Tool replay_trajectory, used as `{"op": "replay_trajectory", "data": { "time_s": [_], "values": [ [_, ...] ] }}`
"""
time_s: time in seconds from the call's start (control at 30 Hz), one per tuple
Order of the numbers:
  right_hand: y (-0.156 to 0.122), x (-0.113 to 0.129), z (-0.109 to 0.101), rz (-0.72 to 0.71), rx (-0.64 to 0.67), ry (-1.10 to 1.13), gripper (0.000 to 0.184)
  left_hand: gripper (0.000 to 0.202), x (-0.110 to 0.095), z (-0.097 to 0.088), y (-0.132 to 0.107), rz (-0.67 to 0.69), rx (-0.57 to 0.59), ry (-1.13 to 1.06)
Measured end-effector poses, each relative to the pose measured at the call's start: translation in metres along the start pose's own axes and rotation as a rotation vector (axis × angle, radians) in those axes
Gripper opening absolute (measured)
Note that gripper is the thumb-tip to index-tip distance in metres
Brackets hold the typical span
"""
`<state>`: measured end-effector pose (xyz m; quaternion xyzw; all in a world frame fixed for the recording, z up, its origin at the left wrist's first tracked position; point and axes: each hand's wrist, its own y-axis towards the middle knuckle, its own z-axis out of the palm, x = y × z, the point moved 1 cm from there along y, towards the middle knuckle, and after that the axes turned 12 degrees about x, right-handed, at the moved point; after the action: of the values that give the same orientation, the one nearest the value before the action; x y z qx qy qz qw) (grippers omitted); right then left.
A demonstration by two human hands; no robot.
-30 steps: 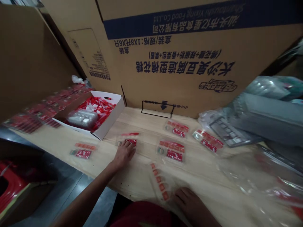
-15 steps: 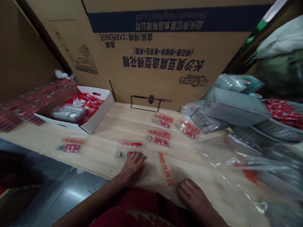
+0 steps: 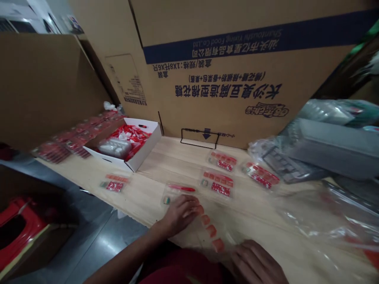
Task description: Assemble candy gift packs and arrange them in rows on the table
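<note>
My left hand [image 3: 179, 215] lies flat, fingers spread, on a clear packet [image 3: 177, 193] that holds a red pen-like stick and small red pieces. My right hand [image 3: 255, 264] rests palm down near the table's front edge, fingers loosely curled, on a clear bag. A strip of small red squares [image 3: 211, 228] lies between the two hands, inside that clear bag. Three more filled packets [image 3: 217, 184] lie further back, and another packet [image 3: 115, 183] lies to the left.
A white open box [image 3: 142, 152] of red sticks stands at the back left, beside rows of red packets [image 3: 71, 138]. A large printed carton [image 3: 237, 79] walls the back. Grey trays in plastic [image 3: 310, 154] and loose clear bags [image 3: 325, 221] crowd the right.
My left hand has drawn the packet toward me and to the right, up to the red strip. My right hand stayed at the front edge. The camera swung about.
</note>
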<state>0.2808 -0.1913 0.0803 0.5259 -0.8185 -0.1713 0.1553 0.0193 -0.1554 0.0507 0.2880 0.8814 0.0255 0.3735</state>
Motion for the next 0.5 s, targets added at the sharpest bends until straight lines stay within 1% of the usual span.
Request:
{"op": "replay_trajectory", "data": {
  "time_s": [0.07, 0.1, 0.13, 0.2, 0.27, 0.33, 0.4, 0.43, 0.5],
  "values": [
    [0.030, 0.000, 0.017, 0.091, -0.062, 0.182, 0.018, 0.022, 0.012, -0.031, -0.016, -0.109, -0.078, -0.054],
    [0.044, -0.002, 0.029, 0.170, -0.098, 0.295, 0.015, 0.029, 0.020, -0.044, -0.022, -0.181, -0.109, -0.088],
    [0.058, -0.005, 0.042, 0.269, -0.130, 0.414, 0.012, 0.037, 0.031, -0.054, -0.027, -0.254, -0.136, -0.133],
    [0.080, -0.014, 0.072, 0.489, -0.175, 0.649, 0.007, 0.051, 0.056, -0.064, -0.030, -0.378, -0.178, -0.246],
    [0.091, -0.026, 0.101, 0.678, -0.145, 0.825, 0.021, 0.055, 0.081, -0.063, -0.028, -0.482, -0.185, -0.318],
    [0.092, -0.038, 0.127, 0.770, -0.054, 0.864, 0.029, 0.049, 0.101, -0.055, -0.025, -0.582, -0.163, -0.280],
    [0.085, -0.046, 0.144, 0.798, 0.042, 0.799, 0.031, 0.045, 0.111, -0.047, -0.023, -0.639, -0.121, -0.180],
    [0.081, -0.048, 0.149, 0.796, 0.068, 0.755, 0.033, 0.044, 0.113, -0.043, -0.024, -0.637, -0.101, -0.131],
    [0.073, -0.049, 0.155, 0.737, 0.086, 0.667, 0.037, 0.045, 0.110, -0.036, -0.025, -0.602, -0.064, -0.052]
  ]
}}
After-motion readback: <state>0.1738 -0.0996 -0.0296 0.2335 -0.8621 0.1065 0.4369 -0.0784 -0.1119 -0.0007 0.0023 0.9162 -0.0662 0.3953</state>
